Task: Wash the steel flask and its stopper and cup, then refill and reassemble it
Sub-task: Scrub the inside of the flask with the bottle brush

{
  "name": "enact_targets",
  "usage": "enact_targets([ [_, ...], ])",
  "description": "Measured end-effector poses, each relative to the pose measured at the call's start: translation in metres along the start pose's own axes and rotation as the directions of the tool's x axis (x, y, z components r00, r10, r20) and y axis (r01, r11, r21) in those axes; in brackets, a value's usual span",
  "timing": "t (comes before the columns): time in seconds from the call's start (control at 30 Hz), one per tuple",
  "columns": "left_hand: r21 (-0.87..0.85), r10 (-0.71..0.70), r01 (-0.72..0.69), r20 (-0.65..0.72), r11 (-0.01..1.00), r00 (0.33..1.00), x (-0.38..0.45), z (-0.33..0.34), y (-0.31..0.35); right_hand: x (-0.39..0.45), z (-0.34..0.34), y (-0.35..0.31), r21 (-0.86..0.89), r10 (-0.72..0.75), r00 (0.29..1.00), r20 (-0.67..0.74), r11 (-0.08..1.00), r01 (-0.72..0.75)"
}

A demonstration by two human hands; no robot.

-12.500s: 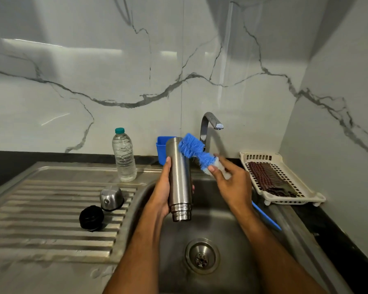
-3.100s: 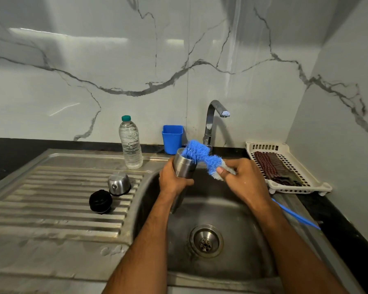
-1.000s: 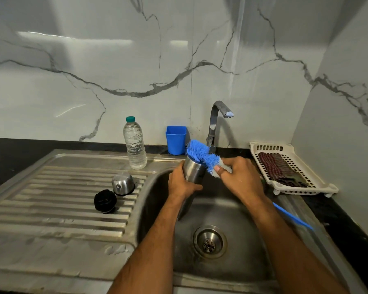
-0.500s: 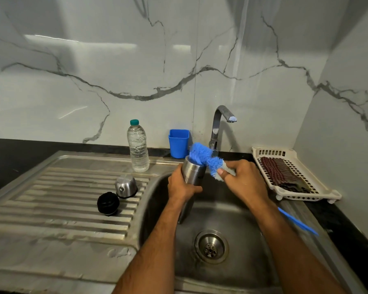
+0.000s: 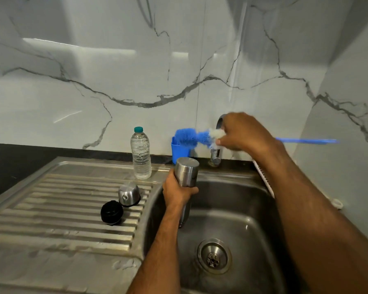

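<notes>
Now that the bottle brush [image 5: 191, 137] has lifted clear of the steel flask [image 5: 187, 174], scrubbing looks done; rinsing next. Left hand [image 5: 178, 193] wraps the smooth, inverted cylinder over the sink [image 5: 249, 211]. Right hand [image 5: 241, 132] grips the bristly blue brush above it. Domed cup [image 5: 129, 193] and black stopper [image 5: 111, 212] sit left of the fingers.

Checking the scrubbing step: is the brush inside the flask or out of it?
Out. The right hand holds the brush above and clear of the flask, gripped upright by the left hand.
</notes>
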State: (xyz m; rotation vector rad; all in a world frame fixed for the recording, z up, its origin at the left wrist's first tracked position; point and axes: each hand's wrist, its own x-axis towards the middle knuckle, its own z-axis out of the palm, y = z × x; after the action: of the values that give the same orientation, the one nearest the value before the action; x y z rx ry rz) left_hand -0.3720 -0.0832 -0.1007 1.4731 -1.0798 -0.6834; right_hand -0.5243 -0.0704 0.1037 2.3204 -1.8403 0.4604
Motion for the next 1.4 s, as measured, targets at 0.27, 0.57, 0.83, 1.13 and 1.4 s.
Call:
enact_targets([
  [0.27, -0.044, 0.022, -0.022, 0.003, 0.999, 1.000, 0.007, -0.005, 0.002, 0.098, -0.010, -0.050, -0.253, -0.121, 0.974, -0.190, 0.965, 0.070],
  [0.57, -0.047, 0.024, -0.025, -0.023, 0.999, 0.999, 0.021, -0.005, 0.002, 0.166, 0.040, -0.073, -0.608, -0.284, 0.956, 0.073, 0.747, 0.268],
  [0.83, -0.047, 0.039, -0.040, -0.025, 0.998, 0.999, 0.030, -0.004, 0.003, 0.191, 0.085, -0.069, -0.687, -0.415, 0.876, 0.244, 0.564, 0.459],
  [1.13, -0.038, 0.038, -0.038, 0.010, 0.999, 0.999, 0.032, -0.002, 0.003, 0.201, 0.131, -0.070, -0.740, -0.597, 0.723, 0.347, 0.299, 0.602],
  [1.4, -0.047, 0.046, -0.044, 0.034, 0.998, 0.998, 0.031, -0.002, 0.004, 0.208, 0.146, -0.061, -0.745, -0.634, 0.706, 0.315, 0.296, 0.598],
])
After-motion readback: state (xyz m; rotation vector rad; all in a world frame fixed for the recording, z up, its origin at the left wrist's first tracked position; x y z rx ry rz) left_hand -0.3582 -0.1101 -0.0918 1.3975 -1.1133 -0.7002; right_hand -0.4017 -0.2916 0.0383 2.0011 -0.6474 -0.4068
